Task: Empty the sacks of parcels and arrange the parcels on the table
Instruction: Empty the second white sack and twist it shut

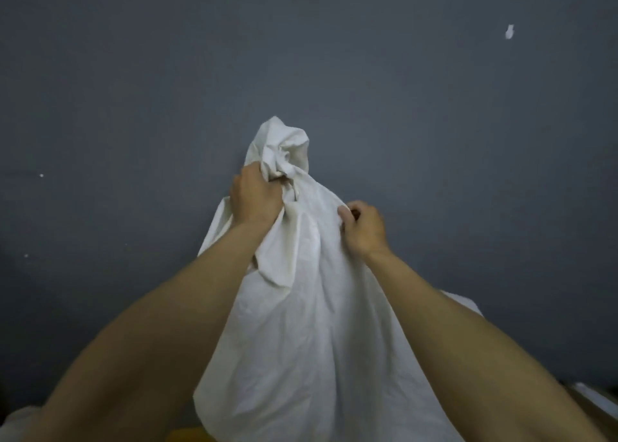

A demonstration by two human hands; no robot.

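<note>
Left grip (255, 197) is clenched round a bunched wad of cloth near the top of the sack (301, 324), fingers buried in the folds; right grip (364, 227), a little lower on the sack's right flank, pinches a fold between thumb and curled fingers. Both hold the sack up in front of the grey wall (133, 73); its body falls slack between the forearms and runs out of view at the bottom edge; no parcels show, and whether any are inside cannot be told; the bench is not in view either.

Risks, as I judge them: the left grip has a wad and not a seam, so the cloth could slide out under weight, and the sack would drop on that side; the right grip has only a thin pinch, which a sharp shake could pull loose; if the mouth points down, parcels would fall unseen below the arms and could land on the yellow thing (187, 435) at the bottom edge, or miss the bench altogether; a parcel caught in a fold may be missed if the sack is judged empty by feel alone.
</note>
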